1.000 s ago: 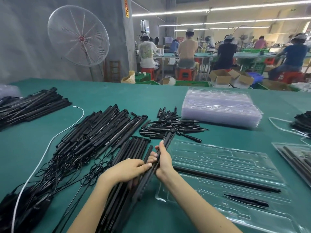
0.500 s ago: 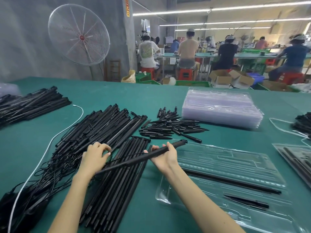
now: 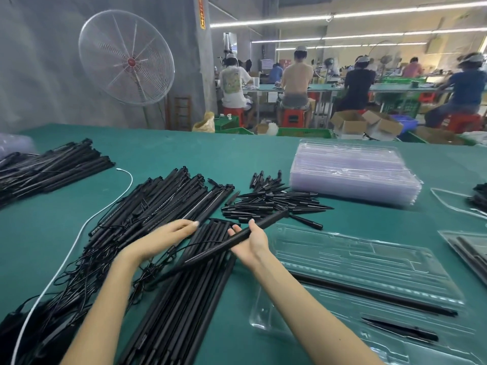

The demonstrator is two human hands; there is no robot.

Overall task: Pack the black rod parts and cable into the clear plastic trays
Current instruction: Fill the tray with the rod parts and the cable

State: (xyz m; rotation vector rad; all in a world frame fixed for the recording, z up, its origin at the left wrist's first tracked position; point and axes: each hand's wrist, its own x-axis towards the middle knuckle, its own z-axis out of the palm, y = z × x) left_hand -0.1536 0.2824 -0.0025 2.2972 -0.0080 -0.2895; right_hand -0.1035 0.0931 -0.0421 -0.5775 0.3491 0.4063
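My right hand (image 3: 250, 242) grips a long black rod (image 3: 210, 251) near its middle and holds it slanted above the front rod pile (image 3: 181, 301). A thin black cable (image 3: 196, 243) trails from the rod's lower end toward my left hand (image 3: 168, 234). That hand reaches over the pile of cabled rods (image 3: 163, 204) with its fingers stretched out; I cannot see it holding anything. To the right lies an open clear tray (image 3: 342, 248). It contains one long rod (image 3: 374, 295) and a short pointed piece (image 3: 400, 330).
Short black spikes (image 3: 274, 201) lie heaped behind my hands. A stack of clear trays (image 3: 353, 172) stands at the back right, and another tray holding rods (image 3: 469, 248) is at the right edge. More rods (image 3: 50, 169) lie far left, beside a white cable (image 3: 79, 238).
My left hand has moved right, from the cabled pile toward the held rod. My right hand keeps the rod at about the same slant and place.
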